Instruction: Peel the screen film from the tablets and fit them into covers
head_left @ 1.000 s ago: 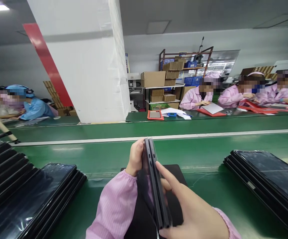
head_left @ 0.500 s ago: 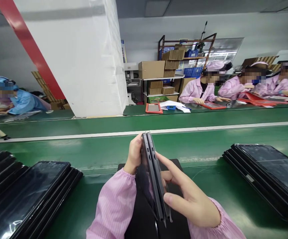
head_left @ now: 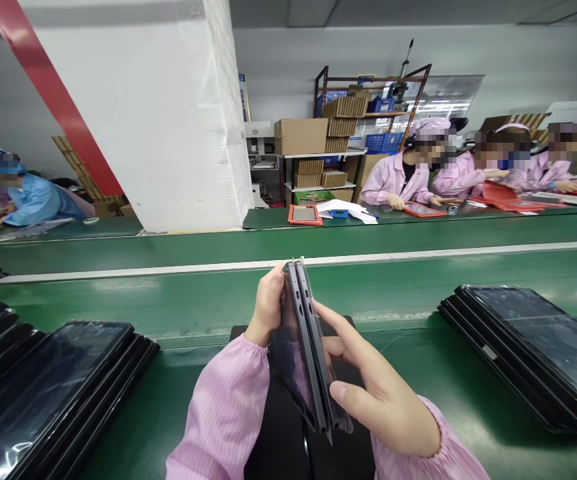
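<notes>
Slightly higher than a moment earlier, the folded laptop [head_left: 304, 347] stands on edge between the hands, its lower corner lifted a touch further above the black mat [head_left: 288, 447]. The left hand [head_left: 268, 310] curls round its far end, while the right hand [head_left: 383, 400] spreads its fingers [head_left: 331, 323] along the near side, pinching it against the left's hold. It looks stiff, thin and fairly heavy for its size; the glossy screen would likely slip and smear, so the dark edges seem the safest hold. Small port slots line the edge, but no brand or writing can be read. To either side of the hands lie stacks of similar devices [head_left: 53, 380] [head_left: 523, 347] on the green conveyor belt [head_left: 193, 300].
</notes>
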### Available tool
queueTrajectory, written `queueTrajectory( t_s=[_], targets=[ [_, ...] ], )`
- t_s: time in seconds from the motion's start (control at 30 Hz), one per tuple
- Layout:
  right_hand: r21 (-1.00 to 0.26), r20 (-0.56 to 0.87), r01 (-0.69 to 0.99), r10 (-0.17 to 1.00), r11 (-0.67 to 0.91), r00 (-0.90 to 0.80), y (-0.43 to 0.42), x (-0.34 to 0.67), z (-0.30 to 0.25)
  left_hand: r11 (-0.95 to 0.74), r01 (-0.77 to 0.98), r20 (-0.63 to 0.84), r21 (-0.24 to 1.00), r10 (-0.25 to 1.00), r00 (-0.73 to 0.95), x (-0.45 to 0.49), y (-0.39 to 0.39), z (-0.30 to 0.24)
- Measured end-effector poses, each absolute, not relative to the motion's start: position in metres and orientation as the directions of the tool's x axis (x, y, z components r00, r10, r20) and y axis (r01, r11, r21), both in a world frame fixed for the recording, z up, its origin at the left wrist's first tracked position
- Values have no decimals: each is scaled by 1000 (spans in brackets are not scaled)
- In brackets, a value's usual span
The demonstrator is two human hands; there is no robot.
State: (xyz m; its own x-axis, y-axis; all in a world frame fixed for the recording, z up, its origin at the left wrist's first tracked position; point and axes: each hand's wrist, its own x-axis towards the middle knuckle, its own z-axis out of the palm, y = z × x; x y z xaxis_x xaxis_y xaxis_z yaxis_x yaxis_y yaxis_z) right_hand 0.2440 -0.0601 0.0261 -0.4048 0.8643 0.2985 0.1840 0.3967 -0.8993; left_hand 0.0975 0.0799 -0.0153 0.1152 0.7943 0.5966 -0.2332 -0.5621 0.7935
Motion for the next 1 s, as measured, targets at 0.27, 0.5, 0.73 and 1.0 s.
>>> queueTrajectory(
  t_s=[0.27,0.5,0.73,1.0],
  targets=[
    [-875,280,267,873,403,-400,-66,243,29,-582,-221,615,783,778,127,97,78,-15],
    [-855,284,303,870,420,-403,-67,244,30,-606,-199,634,770,761,137,97,77,-15],
    [-830,261,383,890,405,-374,-75,236,29,-624,-223,660,749,734,161,97,77,-18],
    [-777,309,433,876,456,-369,-83,219,25,-560,-328,636,761,744,207,95,77,-18]
  ],
)
